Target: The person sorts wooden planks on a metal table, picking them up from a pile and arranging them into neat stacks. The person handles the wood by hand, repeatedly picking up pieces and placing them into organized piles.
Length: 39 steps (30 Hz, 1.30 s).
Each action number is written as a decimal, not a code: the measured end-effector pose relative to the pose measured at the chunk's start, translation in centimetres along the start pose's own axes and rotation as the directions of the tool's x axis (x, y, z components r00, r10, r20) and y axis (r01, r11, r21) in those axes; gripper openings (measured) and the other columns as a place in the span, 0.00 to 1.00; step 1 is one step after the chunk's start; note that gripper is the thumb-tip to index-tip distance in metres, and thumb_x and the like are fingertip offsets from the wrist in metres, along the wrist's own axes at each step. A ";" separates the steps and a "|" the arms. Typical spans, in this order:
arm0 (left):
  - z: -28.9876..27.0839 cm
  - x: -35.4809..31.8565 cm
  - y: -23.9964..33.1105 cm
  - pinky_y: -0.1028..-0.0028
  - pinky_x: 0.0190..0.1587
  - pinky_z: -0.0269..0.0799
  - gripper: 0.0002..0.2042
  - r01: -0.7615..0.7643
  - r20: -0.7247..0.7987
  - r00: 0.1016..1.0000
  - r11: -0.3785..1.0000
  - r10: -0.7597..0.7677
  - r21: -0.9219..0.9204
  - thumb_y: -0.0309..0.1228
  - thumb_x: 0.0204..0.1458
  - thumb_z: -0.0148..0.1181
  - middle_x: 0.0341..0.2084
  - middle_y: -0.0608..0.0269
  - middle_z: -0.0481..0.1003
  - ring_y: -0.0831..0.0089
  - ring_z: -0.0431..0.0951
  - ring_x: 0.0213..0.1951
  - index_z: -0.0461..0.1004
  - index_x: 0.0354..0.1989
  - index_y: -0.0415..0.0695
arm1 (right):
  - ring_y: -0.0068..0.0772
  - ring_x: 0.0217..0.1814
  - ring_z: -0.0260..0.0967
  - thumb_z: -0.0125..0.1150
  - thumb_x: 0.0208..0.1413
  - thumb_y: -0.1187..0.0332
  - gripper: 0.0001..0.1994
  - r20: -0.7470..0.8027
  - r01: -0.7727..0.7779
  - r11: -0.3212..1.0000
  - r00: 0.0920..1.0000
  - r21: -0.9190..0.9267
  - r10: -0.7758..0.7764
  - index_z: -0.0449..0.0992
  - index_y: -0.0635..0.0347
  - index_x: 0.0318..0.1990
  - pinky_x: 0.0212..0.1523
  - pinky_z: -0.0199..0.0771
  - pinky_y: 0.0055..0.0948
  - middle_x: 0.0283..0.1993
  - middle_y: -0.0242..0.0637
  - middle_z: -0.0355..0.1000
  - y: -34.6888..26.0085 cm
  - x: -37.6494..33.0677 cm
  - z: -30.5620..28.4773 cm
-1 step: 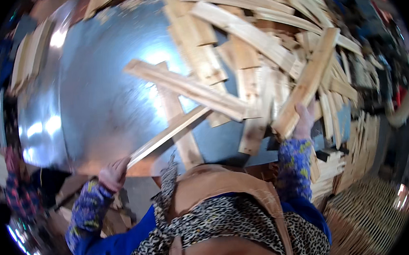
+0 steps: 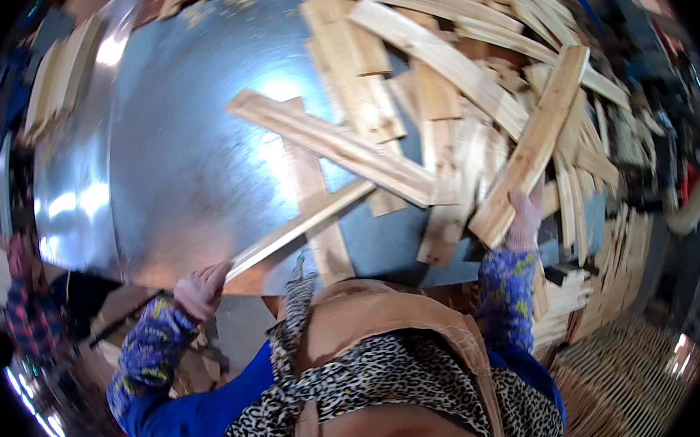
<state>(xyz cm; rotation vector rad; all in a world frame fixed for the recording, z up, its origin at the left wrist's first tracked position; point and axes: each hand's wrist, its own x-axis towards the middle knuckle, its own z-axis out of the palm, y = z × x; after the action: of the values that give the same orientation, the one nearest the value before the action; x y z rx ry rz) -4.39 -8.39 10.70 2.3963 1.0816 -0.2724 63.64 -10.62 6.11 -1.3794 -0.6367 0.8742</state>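
At the near left edge of a shiny metal table (image 2: 192, 164), my left hand (image 2: 202, 292) is closed on the near end of a narrow wooden slat (image 2: 298, 224). This slat slants away to the right across another slat (image 2: 329, 244), its far end by a third slat (image 2: 333, 148) lying diagonally. On the right, my right hand (image 2: 524, 218) grips the lower part of a wider wooden board (image 2: 536, 144), its fingers partly hidden beneath. That board points away to the right over the piled wood. Both forearms wear patterned purple-blue sleeves.
A loose heap of wooden slats (image 2: 444, 62) covers the table's right and far right. Stacked boards (image 2: 64, 76) lie at the far left. Below the right edge stand bundled strips (image 2: 613, 273) and a slatted stack (image 2: 620, 370). Another person's plaid sleeve (image 2: 37, 321) shows at the left.
The table and the wood on it sit slightly farther right in the view. Both hands keep their hold, and the right board's near end is slightly lower in the picture.
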 end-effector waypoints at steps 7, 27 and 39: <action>2.4 -3.7 0.3 0.53 0.62 0.79 0.26 -0.056 0.224 0.970 0.981 0.098 -0.186 0.25 0.62 0.53 0.62 0.45 0.79 0.47 0.81 0.61 0.71 0.70 0.41 | 0.34 0.61 0.76 0.65 0.57 0.70 0.43 0.501 -0.212 0.929 0.794 -0.303 0.345 0.58 0.60 0.82 0.59 0.78 0.31 0.63 0.45 0.76 0.2 -4.0 24.3; 10.9 -7.3 -3.2 0.62 0.58 0.77 0.28 0.115 -0.172 0.713 0.356 -0.679 -0.927 0.37 0.66 0.62 0.52 0.47 0.84 0.56 0.85 0.54 0.70 0.72 0.38 | 0.60 0.59 0.77 0.73 0.51 0.50 0.43 0.624 0.645 -0.086 0.760 -0.759 0.182 0.65 0.59 0.73 0.59 0.80 0.56 0.54 0.58 0.76 11.0 -2.7 31.1; 13.2 8.0 -9.4 0.63 0.44 0.82 0.42 0.074 0.362 0.813 -0.535 -0.456 -0.841 0.70 0.66 0.51 0.42 0.52 0.83 0.65 0.84 0.40 0.78 0.66 0.40 | 0.57 0.78 0.62 0.78 0.52 0.54 0.50 0.256 0.003 0.526 0.876 -0.851 0.409 0.56 0.68 0.77 0.76 0.65 0.48 0.72 0.64 0.66 14.3 -13.6 42.9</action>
<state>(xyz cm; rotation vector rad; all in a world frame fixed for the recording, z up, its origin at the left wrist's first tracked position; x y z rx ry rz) -5.81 -4.62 -6.94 0.2298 1.1841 0.6797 18.79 1.78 -1.75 -2.1943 -1.3917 1.1526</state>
